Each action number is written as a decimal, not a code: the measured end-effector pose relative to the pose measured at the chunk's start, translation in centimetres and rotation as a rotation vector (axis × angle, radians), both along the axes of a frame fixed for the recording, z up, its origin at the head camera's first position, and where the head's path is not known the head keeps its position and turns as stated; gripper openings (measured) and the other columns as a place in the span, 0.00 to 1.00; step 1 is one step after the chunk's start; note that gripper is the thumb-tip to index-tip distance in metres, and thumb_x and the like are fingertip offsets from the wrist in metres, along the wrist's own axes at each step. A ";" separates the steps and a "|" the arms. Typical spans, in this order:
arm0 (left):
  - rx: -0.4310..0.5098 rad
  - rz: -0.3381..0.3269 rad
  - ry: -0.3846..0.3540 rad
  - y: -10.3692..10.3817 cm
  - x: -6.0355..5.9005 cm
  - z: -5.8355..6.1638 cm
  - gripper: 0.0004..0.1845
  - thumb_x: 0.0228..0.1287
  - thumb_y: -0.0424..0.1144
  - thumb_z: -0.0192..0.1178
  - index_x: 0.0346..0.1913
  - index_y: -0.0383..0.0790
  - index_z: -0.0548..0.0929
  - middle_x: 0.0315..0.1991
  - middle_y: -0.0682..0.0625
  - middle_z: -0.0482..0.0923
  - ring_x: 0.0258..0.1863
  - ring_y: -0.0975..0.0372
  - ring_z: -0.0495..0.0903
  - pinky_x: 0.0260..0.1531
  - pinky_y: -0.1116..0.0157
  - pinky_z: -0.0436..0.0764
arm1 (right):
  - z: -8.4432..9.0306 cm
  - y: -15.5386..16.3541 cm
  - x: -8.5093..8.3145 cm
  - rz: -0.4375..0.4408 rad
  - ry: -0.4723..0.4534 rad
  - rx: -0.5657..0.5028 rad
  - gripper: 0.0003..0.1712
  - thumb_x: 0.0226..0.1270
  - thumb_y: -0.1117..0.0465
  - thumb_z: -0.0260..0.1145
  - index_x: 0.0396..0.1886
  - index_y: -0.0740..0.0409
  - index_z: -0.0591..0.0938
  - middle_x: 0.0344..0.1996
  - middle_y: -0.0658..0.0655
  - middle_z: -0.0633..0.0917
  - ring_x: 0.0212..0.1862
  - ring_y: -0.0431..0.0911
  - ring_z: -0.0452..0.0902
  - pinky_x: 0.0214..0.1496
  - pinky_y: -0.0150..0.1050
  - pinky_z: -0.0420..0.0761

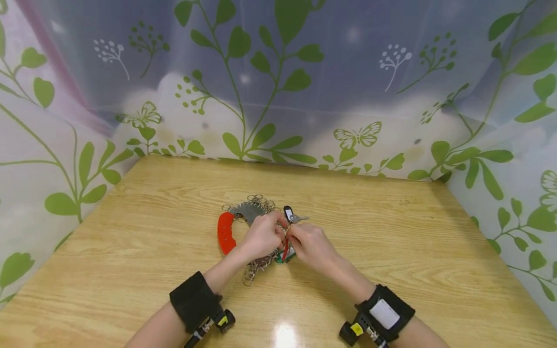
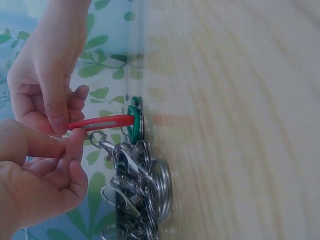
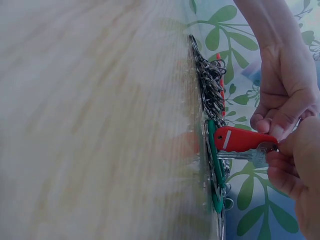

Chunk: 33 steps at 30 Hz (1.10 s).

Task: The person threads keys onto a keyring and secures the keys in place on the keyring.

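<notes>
Both hands meet fingertip to fingertip above a pile of metal key rings and clasps [image 2: 132, 175]. My right hand [image 1: 314, 245] pinches the ring end of a red key tag [image 3: 242, 139], which hangs down with a silver key [image 3: 262, 152] beside it. At that same end, my left hand [image 1: 262, 237] pinches the small metal ring; the fingertips partly hide it. A green key tag [image 3: 216, 165] lies right under the red one. Just beyond the hands in the head view is a black key tag [image 1: 288, 212] with a silver key [image 1: 299, 219].
Left of the hands, a curved red piece [image 1: 225, 233] and a flat grey piece [image 1: 248, 211] form part of a large ring shape, with loose metal rings around it. The wooden table [image 1: 391, 232] meets a leaf-patterned curtain [image 1: 357, 96] at the back and sides.
</notes>
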<state>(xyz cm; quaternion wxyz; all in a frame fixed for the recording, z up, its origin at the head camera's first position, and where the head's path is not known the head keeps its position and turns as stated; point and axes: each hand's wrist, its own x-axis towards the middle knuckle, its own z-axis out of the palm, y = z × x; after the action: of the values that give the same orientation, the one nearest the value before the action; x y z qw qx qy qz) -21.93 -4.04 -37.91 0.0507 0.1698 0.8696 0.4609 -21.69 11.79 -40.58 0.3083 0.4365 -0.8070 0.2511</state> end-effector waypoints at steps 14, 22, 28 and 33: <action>0.044 -0.003 -0.039 -0.7 -0.6 0.4 0.07 0.54 0.23 0.55 0.35 0.33 0.78 0.18 0.50 0.80 0.21 0.57 0.82 0.19 0.69 0.69 | 0.3 0.1 0.1 -0.039 -0.127 -0.032 0.07 0.51 0.76 0.65 0.24 0.61 0.79 0.21 0.52 0.81 0.23 0.41 0.75 0.25 0.29 0.74; 0.056 -0.021 -0.074 -1.2 -0.7 0.4 0.06 0.59 0.27 0.57 0.39 0.32 0.80 0.23 0.51 0.82 0.24 0.62 0.81 0.30 0.66 0.76 | 0.4 0.2 0.3 -0.096 -0.281 -0.106 0.07 0.52 0.76 0.65 0.27 0.62 0.80 0.23 0.54 0.82 0.24 0.41 0.76 0.26 0.27 0.75; 0.039 -0.012 -0.077 -1.3 -0.7 0.4 0.06 0.57 0.29 0.61 0.38 0.35 0.82 0.28 0.50 0.82 0.27 0.62 0.81 0.34 0.64 0.77 | 0.5 0.1 0.3 -0.116 -0.312 -0.120 0.08 0.51 0.77 0.65 0.26 0.62 0.80 0.21 0.52 0.81 0.21 0.39 0.74 0.23 0.27 0.73; -0.062 -0.020 -0.044 -1.6 -0.8 0.0 0.06 0.57 0.32 0.63 0.37 0.38 0.86 0.33 0.51 0.83 0.33 0.62 0.79 0.34 0.65 0.77 | 0.4 0.1 0.3 -0.119 -0.334 -0.116 0.07 0.52 0.77 0.64 0.27 0.63 0.80 0.21 0.53 0.82 0.20 0.39 0.74 0.21 0.26 0.72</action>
<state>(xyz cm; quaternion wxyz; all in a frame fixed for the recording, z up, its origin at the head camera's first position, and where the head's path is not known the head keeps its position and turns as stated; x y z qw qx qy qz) -22.70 -5.62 -37.94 0.0796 0.1669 0.8803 0.4370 -21.43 11.86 -40.15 0.2090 0.3219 -0.8556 0.3474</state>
